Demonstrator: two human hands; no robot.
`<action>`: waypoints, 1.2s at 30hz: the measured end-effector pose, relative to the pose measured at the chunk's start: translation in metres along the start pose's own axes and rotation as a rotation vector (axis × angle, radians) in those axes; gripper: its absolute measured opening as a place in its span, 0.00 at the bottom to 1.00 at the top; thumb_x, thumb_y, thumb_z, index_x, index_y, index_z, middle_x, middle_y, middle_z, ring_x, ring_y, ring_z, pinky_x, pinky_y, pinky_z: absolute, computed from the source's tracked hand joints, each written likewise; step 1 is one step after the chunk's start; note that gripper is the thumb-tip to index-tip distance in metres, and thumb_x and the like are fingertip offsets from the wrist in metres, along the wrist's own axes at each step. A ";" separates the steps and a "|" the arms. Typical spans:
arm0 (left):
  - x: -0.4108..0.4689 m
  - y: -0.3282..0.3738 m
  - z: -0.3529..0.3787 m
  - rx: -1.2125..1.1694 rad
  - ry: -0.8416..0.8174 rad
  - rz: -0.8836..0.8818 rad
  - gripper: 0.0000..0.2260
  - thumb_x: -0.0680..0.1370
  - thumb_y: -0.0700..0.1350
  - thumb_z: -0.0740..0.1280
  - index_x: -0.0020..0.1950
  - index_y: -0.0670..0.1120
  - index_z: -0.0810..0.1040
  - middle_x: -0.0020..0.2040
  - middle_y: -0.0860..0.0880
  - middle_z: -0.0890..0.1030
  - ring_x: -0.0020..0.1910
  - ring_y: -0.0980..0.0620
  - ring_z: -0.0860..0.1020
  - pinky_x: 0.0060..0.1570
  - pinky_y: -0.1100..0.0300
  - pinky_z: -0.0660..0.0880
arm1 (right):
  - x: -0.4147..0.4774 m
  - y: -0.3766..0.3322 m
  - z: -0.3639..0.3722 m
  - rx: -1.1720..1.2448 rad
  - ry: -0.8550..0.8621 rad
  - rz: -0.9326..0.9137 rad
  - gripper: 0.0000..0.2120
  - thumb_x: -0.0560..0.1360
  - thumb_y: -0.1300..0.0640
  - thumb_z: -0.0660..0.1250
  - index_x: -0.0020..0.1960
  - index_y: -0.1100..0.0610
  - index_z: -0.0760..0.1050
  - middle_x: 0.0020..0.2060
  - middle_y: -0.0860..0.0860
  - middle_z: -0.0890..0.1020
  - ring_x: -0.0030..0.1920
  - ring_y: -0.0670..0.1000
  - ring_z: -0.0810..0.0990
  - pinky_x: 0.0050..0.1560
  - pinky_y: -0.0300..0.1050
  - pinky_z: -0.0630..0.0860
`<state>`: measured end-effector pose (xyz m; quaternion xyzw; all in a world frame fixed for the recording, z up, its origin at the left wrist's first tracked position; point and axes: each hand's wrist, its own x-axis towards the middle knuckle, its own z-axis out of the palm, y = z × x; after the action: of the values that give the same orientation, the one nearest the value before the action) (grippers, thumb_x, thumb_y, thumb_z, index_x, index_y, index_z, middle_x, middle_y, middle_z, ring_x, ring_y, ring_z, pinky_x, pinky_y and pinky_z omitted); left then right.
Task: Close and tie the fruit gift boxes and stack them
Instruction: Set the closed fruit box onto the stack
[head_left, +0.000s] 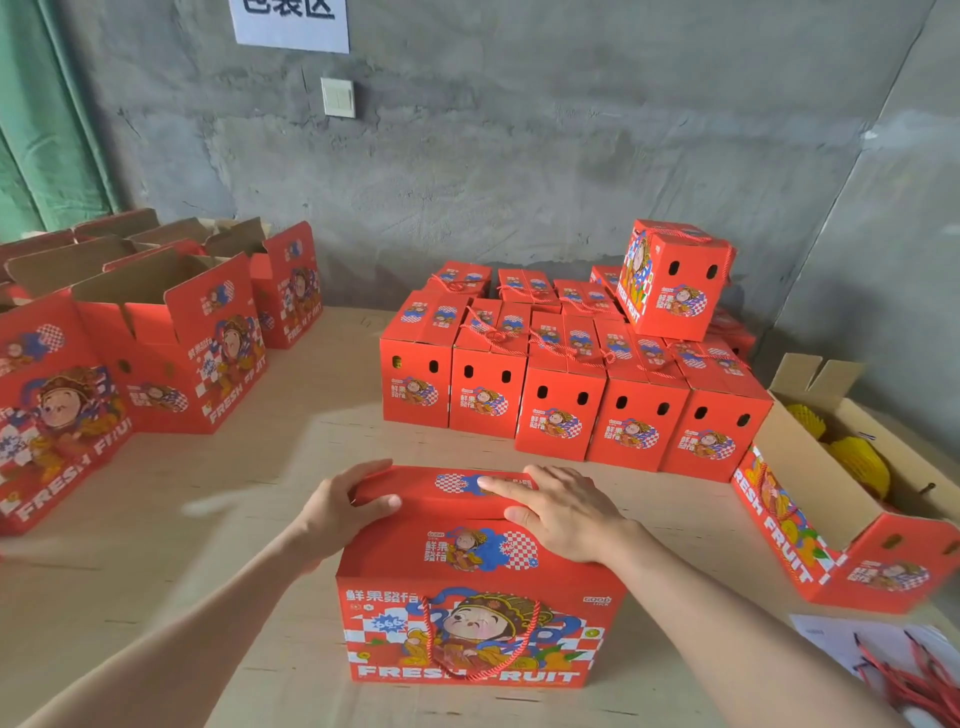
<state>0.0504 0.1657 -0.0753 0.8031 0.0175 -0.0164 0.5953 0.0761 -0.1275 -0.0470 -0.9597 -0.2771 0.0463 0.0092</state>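
A red fruit gift box (475, 613) stands on the wooden table in front of me, its two top flaps folded down. A red cord handle (470, 649) hangs loose over its front face. My left hand (345, 506) curls round the left end of the far flap, thumb on top. My right hand (558, 506) lies flat with straight fingers on the top flaps, pressing them down. Behind it, several closed and tied boxes (561, 384) stand in rows, with one more box (675, 278) stacked on top at the back right.
Several open boxes (171, 338) with raised flaps stand at the left. At the right, an open box (852, 499) holds yellow net-wrapped fruit. Loose red cords (904, 675) lie on white paper at the bottom right. A grey wall runs behind the table.
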 end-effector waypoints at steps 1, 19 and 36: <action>0.000 0.000 0.000 0.047 -0.002 0.013 0.23 0.72 0.47 0.73 0.65 0.51 0.73 0.57 0.48 0.78 0.50 0.50 0.81 0.44 0.57 0.81 | 0.000 0.000 -0.001 0.001 -0.007 0.012 0.21 0.81 0.39 0.46 0.71 0.28 0.43 0.70 0.56 0.65 0.72 0.57 0.62 0.71 0.54 0.60; -0.007 0.000 -0.011 -0.392 -0.048 -0.116 0.13 0.73 0.27 0.66 0.49 0.42 0.83 0.55 0.42 0.81 0.52 0.43 0.79 0.43 0.58 0.80 | 0.028 -0.053 0.020 0.090 0.181 0.045 0.21 0.81 0.41 0.51 0.73 0.33 0.55 0.75 0.57 0.62 0.73 0.57 0.61 0.73 0.51 0.54; -0.024 0.007 -0.006 0.128 0.069 0.076 0.15 0.77 0.33 0.65 0.61 0.47 0.79 0.63 0.43 0.77 0.58 0.47 0.77 0.54 0.59 0.77 | 0.022 -0.046 0.007 0.092 0.098 -0.034 0.20 0.82 0.44 0.50 0.73 0.33 0.53 0.76 0.58 0.59 0.75 0.56 0.57 0.75 0.51 0.52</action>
<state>0.0270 0.1690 -0.0658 0.8396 0.0063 0.0328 0.5422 0.0700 -0.0771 -0.0542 -0.9546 -0.2900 0.0117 0.0679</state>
